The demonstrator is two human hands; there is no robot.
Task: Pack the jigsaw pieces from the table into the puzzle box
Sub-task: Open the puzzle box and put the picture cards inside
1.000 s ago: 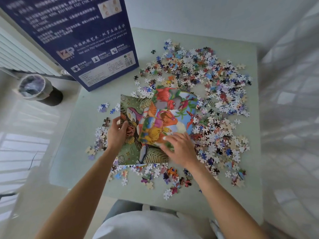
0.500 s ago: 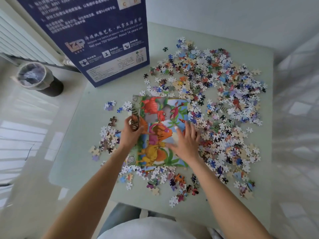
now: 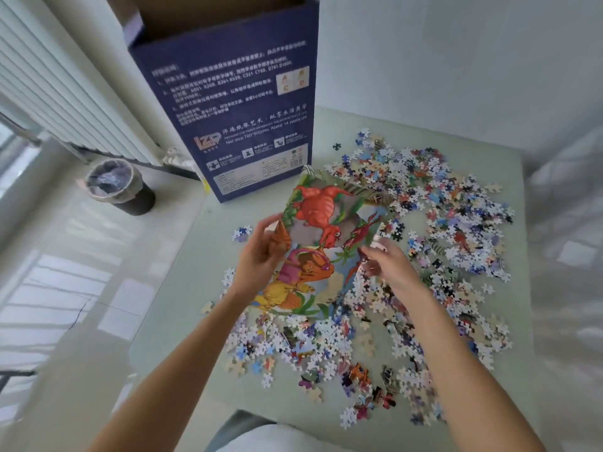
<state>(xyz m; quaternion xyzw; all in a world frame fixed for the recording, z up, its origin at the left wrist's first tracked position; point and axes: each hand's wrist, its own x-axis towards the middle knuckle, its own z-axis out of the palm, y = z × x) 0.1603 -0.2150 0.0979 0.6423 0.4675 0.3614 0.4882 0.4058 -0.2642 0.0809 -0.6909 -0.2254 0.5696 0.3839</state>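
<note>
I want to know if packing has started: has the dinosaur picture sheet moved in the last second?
Yes. The picture sheet, gripped by the left hand, has risen off the table and its far edge now reaches the blue box.

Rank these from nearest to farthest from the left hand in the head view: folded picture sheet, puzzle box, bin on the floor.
1. Folded picture sheet: gripped at its edge by the left hand.
2. Puzzle box: standing open-topped at the table's far left corner, beyond the hand.
3. Bin: on the floor, off the table to the left.
</note>
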